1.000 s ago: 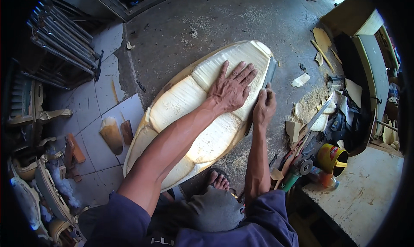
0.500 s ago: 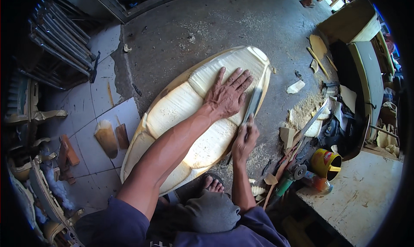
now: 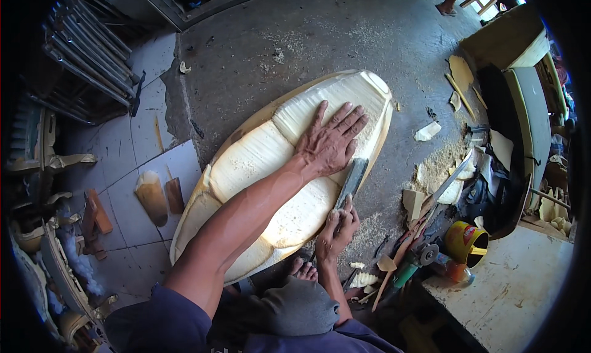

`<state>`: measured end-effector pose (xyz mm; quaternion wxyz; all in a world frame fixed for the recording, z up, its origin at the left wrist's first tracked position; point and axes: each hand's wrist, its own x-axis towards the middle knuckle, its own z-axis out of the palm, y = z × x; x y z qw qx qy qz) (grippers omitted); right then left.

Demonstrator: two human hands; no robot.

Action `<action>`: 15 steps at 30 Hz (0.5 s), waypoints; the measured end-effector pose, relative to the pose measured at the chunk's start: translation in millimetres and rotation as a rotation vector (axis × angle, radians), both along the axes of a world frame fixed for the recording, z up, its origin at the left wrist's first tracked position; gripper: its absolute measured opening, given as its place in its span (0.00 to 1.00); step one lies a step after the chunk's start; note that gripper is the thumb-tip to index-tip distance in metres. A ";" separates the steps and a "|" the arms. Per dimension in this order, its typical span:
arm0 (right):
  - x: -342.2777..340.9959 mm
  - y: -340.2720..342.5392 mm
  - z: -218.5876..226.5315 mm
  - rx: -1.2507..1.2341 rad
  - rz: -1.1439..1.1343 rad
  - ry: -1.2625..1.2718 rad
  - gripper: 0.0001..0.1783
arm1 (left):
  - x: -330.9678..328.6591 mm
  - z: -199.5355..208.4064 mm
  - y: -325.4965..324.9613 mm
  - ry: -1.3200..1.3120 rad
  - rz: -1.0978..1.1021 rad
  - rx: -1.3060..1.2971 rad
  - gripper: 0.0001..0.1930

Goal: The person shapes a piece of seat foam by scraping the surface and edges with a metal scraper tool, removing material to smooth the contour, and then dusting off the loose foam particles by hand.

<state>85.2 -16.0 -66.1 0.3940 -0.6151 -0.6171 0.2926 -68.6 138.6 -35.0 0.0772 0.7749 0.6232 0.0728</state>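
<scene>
A long, pale foam piece [image 3: 249,165] with grooved, bulging panels lies slantwise before me, its narrow end far and to the right. My left hand [image 3: 326,140] is spread flat on its upper panel, fingers apart. Closed around a long, flat grey metal blade-like tool [image 3: 352,183], my right hand [image 3: 339,231] is beside the foam's right edge. The tool's far end rests against that edge, just below my left hand. Whether it is a file or a knife I cannot make out. Pale crumbs dot the foam.
To the right are an angle grinder [image 3: 425,254], a yellow tin [image 3: 465,242], a long blade [image 3: 455,175] and foam scraps [image 3: 428,131]. A pale tabletop [image 3: 511,285] fills the lower right. Stacked metal frames [image 3: 86,57] stand left, near wood blocks [image 3: 151,199]. Another person's foot [image 3: 446,10] shows far right.
My right hand has pulled the tool back toward me and slightly left along the foam's edge. The left hand stays flat on the foam. The whole view has shifted slightly.
</scene>
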 end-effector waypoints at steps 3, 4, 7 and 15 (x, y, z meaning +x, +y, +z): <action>-1.3 57.4 -3.0 -0.004 -0.046 -0.007 0.11 | -5.0 -5.5 1.8 -0.025 0.010 0.102 0.31; 4.8 105.7 1.0 -0.096 -0.105 0.031 0.11 | -0.4 -5.1 4.7 -0.019 0.001 0.098 0.31; 28.1 186.3 -24.6 -0.070 -0.089 0.063 0.14 | 10.2 0.3 8.3 -0.055 -0.003 0.042 0.31; -7.7 15.9 14.6 -0.127 -0.021 0.084 0.10 | -11.0 -1.0 5.1 -0.009 -0.003 0.044 0.31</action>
